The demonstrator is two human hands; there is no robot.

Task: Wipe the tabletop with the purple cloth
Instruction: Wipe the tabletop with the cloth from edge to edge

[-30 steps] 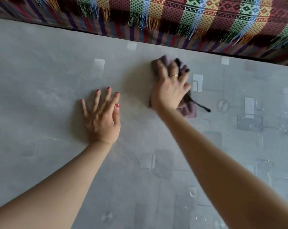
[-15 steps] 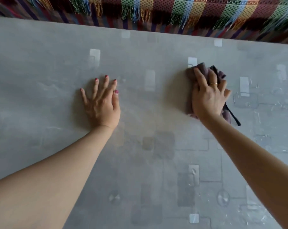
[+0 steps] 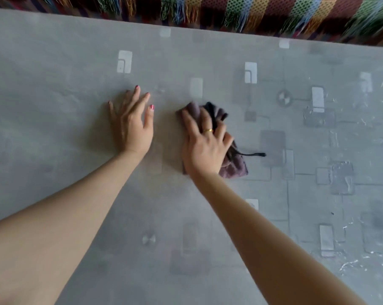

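The purple cloth lies bunched on the grey patterned tabletop, with a dark edge and a black string trailing to the right. My right hand presses flat on top of the cloth, fingers spread over it, a gold ring on one finger. Most of the cloth is hidden under the palm. My left hand rests flat on the bare tabletop just left of the cloth, fingers apart, holding nothing.
A multicoloured woven fabric with fringes runs along the table's far edge. The grey surface carries printed pale and dark rectangles and white scuff marks at the right.
My right hand has slid the cloth leftward across the table, from well right of the left hand to close beside it. The left hand has stayed planted.
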